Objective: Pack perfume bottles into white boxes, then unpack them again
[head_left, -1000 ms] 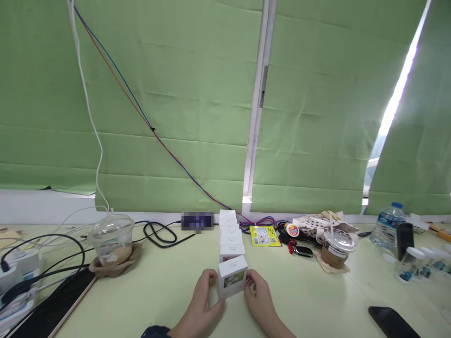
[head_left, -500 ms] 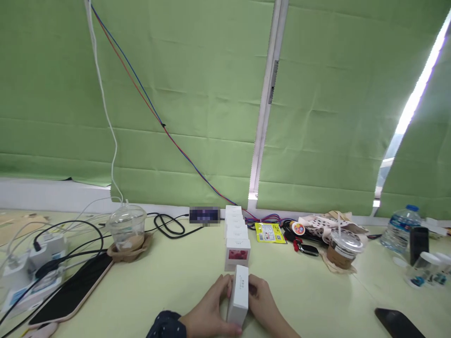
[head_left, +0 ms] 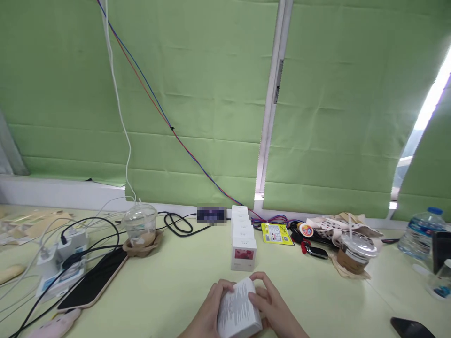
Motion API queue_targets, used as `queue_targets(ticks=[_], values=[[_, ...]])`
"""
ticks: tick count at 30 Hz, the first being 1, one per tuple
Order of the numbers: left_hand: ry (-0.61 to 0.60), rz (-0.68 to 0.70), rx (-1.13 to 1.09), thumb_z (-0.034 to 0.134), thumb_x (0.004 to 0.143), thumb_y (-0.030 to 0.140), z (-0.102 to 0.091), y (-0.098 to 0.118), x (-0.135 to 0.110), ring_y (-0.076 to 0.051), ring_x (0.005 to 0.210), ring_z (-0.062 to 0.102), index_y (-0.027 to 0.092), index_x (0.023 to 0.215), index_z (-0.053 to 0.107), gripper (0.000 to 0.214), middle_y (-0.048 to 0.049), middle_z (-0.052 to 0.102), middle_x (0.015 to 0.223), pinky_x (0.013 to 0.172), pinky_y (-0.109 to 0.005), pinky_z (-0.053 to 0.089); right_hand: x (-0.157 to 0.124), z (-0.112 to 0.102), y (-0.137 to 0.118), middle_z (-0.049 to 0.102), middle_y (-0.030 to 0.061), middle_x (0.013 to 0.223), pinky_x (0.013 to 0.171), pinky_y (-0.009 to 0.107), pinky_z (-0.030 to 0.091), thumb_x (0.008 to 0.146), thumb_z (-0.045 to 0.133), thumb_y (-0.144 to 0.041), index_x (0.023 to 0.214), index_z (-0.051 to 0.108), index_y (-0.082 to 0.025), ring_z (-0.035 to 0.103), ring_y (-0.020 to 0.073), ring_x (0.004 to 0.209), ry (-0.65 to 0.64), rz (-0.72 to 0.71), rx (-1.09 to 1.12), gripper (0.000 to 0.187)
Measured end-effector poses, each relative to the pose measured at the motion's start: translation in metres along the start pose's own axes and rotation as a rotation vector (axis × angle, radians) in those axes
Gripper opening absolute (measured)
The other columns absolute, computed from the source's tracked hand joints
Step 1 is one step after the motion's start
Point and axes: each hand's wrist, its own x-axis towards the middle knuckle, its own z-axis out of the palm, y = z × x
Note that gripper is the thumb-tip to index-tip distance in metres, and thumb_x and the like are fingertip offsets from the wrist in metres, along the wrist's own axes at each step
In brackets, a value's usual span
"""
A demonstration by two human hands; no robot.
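Note:
A small white box [head_left: 237,310] with printed text on its upturned face lies tilted between both my hands near the table's front edge. My left hand [head_left: 207,314] grips its left side and my right hand [head_left: 273,307] wraps its right side and top corner. Just beyond stands a row of several similar white boxes [head_left: 243,237], running away toward the window; the nearest shows a red picture on its front.
At the left are a domed plastic cup [head_left: 141,227], a dark phone [head_left: 93,281] and tangled cables with chargers. To the right lie a yellow packet [head_left: 276,233], keys, a lidded iced drink [head_left: 354,251], a water bottle [head_left: 419,234] and a black phone [head_left: 412,327].
I pulled the front box out of the row toward me and turned it, from picture face to narrow side to its text-printed face. The view shifted left.

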Motion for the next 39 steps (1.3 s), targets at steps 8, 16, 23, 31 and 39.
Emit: queue_targets(ticks=[8, 16, 23, 31, 39], values=[[-0.047, 0.007, -0.069, 0.079, 0.063, 0.031, 0.003, -0.021, -0.005, -0.034, 0.122, 0.050, 0.023, 0.134, 0.029, 0.088, -0.0165, 0.045, 0.136, 0.104, -0.044, 0.039, 0.006, -0.020, 0.028, 0.062, -0.0061, 0.068, 0.043, 0.019, 0.043, 0.064, 0.073, -0.048, 0.090, 0.043, -0.026, 0.061, 0.0154, 0.059, 0.030, 0.099, 0.067, 0.045], [0.001, -0.084, -0.178, 0.081, 0.058, 0.020, -0.002, -0.002, -0.013, -0.031, 0.116, 0.055, 0.023, 0.127, 0.040, 0.081, -0.0113, 0.055, 0.125, 0.102, -0.042, 0.041, 0.002, -0.023, 0.025, 0.060, -0.0076, 0.058, 0.043, 0.019, 0.043, 0.064, 0.074, -0.046, 0.089, 0.043, -0.025, 0.060, 0.0134, 0.052, 0.032, 0.140, 0.092, 0.045], [0.084, -0.159, -0.517, 0.083, 0.049, 0.014, -0.001, -0.013, -0.009, -0.032, 0.111, 0.060, 0.025, 0.124, 0.044, 0.085, -0.0091, 0.066, 0.115, 0.099, -0.045, 0.042, 0.001, -0.017, 0.016, 0.069, -0.0033, 0.061, 0.048, 0.026, 0.050, 0.063, 0.075, -0.042, 0.086, 0.040, -0.025, 0.068, 0.0203, 0.057, 0.041, 0.176, 0.230, 0.045], [-0.034, -0.218, -0.834, 0.088, 0.048, 0.021, 0.003, -0.025, -0.005, -0.029, 0.095, 0.068, 0.027, 0.130, 0.032, 0.100, -0.0075, 0.070, 0.102, 0.088, -0.043, 0.046, 0.001, -0.009, 0.017, 0.071, -0.0009, 0.063, 0.045, 0.025, 0.047, 0.057, 0.077, -0.038, 0.080, 0.035, -0.026, 0.070, 0.0240, 0.058, 0.126, 0.205, 0.272, 0.049], [0.009, -0.207, -0.868, 0.084, 0.045, 0.012, -0.012, -0.005, -0.004, -0.029, 0.114, 0.058, 0.028, 0.110, 0.049, 0.076, -0.0038, 0.065, 0.113, 0.096, -0.038, 0.040, 0.006, -0.013, 0.029, 0.067, -0.0014, 0.063, 0.051, 0.023, 0.043, 0.062, 0.079, -0.044, 0.078, 0.036, -0.026, 0.062, 0.0164, 0.052, 0.075, -0.001, 0.341, 0.049]])
